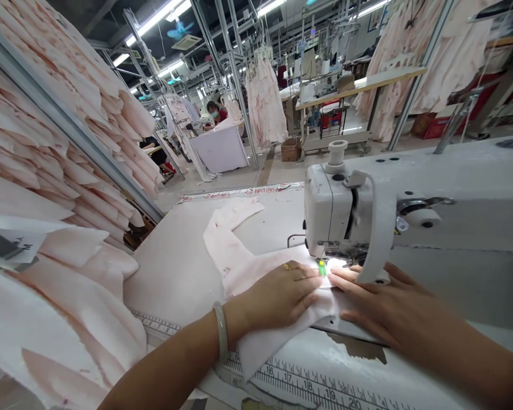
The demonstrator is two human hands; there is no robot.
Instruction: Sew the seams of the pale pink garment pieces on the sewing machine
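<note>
The left hand [277,296] lies flat and open, palm down, fingers together on a pale pink fabric piece [235,256]. This is a thin, matte, softly creased cloth with a curved, collar-like arm running away beyond the knuckles. The right hand [376,306] is just beside it, likewise spread flat without any grip, its fingertips pressing the same cloth. The two sets of fingertips almost meet, and the fabric passes under both palms and ends in a folded point near the left wrist. Directly ahead of the fingertips stands the blocky head of a white enamelled metal sewing machine [337,210], its smooth arm running off above the right hand. A small green bit [322,267] shows at the needle foot between the two hands. A slim gold ring [286,266] sits on a left finger, and a glossy pale jade bangle [220,333] circles the left wrist. Under the wrists, the smooth grey-white table [175,273] carries a printed measuring scale [308,387]. Well out to the left of the left forearm, stacked pink cut pieces [47,142] overlap like scales.
</note>
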